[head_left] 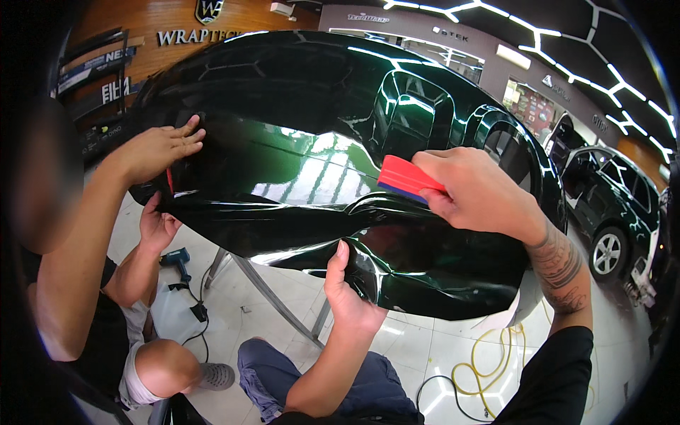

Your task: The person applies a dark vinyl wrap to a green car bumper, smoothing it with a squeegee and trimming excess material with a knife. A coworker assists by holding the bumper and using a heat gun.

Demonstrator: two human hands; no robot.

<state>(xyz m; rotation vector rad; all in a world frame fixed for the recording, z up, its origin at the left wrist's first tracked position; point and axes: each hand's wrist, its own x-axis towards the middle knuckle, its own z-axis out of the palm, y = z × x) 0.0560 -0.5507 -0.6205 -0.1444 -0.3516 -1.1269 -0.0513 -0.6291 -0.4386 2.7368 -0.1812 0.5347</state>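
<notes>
Right grip [478, 190] clasps flat red squeegee [407, 177] | left grip [353, 304] pinches glossy, rumpled green film [446, 265]

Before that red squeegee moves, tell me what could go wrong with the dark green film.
Creasing: the dark green film is bunched into folds near the left hand, so pressing them down could leave lasting wrinkles.
Snagging: the red squeegee in the right hand is close to a raised fold, and a stroke might catch there.
Uneven tension: the co-worker's upper hand and lower hand are at the left end; a mismatched pull could skew the film.
</notes>
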